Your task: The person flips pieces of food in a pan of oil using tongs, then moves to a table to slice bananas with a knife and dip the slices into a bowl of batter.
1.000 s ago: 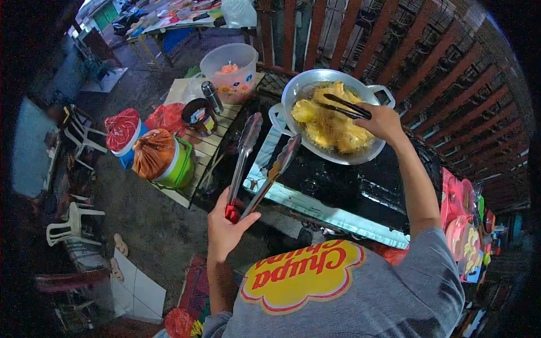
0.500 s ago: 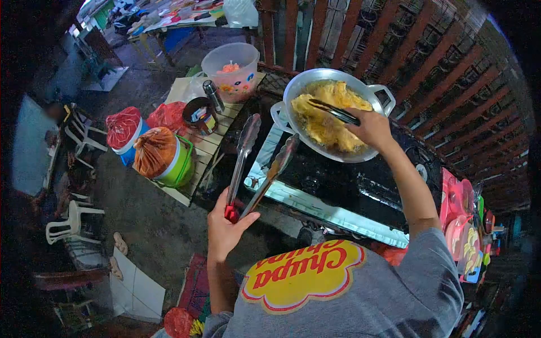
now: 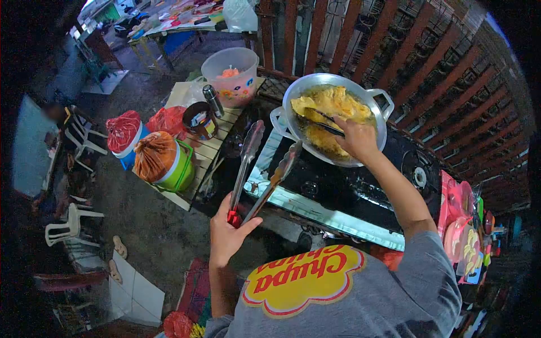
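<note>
On the black gas stove (image 3: 327, 183) sits a two-handled metal wok (image 3: 381, 128) with golden battered pieces (image 3: 338, 100) frying in oil. My right hand (image 3: 359, 139) is closed around dark tongs (image 3: 329, 127), whose tips reach among the pieces in the wok. My left hand (image 3: 227, 236) grips long metal tongs (image 3: 248, 152) by their red end. The arms of these tongs stand spread apart, pointing up and away, with nothing between them. They are left of the wok, in front of the stove's edge.
Left of the stove, a slatted stand holds a flowered plastic tub (image 3: 247, 62), a thermos flask (image 3: 213, 100), a dark tin (image 3: 200, 121) and a green bucket (image 3: 177, 169) under an orange cover. A wooden slatted fence (image 3: 439, 73) rises behind. Pink containers (image 3: 459, 225) stand at right.
My right hand and the dark tongs have moved left and nearer to me within the wok. The left hand still holds the metal tongs in much the same place.
</note>
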`<state>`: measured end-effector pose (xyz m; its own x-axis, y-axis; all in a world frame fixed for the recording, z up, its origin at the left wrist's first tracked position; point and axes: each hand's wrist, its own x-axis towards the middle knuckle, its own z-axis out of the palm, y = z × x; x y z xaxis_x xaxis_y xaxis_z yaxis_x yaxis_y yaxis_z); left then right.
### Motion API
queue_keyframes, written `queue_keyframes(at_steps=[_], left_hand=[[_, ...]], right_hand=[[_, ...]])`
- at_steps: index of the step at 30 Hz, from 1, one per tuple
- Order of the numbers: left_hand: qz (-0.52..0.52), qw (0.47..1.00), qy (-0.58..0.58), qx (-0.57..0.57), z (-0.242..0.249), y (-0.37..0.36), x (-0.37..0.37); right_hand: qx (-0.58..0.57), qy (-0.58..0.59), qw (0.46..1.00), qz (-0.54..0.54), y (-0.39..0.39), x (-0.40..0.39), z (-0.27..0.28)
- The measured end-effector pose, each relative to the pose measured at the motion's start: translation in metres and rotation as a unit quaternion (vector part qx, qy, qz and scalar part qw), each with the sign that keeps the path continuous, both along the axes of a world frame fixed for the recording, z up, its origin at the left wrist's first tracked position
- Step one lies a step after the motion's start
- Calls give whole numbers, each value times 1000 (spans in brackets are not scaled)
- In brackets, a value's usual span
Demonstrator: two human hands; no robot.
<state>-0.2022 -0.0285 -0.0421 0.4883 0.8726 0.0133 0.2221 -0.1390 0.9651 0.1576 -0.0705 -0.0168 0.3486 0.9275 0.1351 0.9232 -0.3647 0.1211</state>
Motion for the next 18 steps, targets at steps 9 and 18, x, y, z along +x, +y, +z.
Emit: queue_keyframes(at_steps=[9,18], left_hand=[[20,1000,3,-3,6,0,-3],[5,999,34,3,3,3,4]], right_hand=[[47,183,979,-79,-28,57,12],[50,220,958,-176,-56,75,36]])
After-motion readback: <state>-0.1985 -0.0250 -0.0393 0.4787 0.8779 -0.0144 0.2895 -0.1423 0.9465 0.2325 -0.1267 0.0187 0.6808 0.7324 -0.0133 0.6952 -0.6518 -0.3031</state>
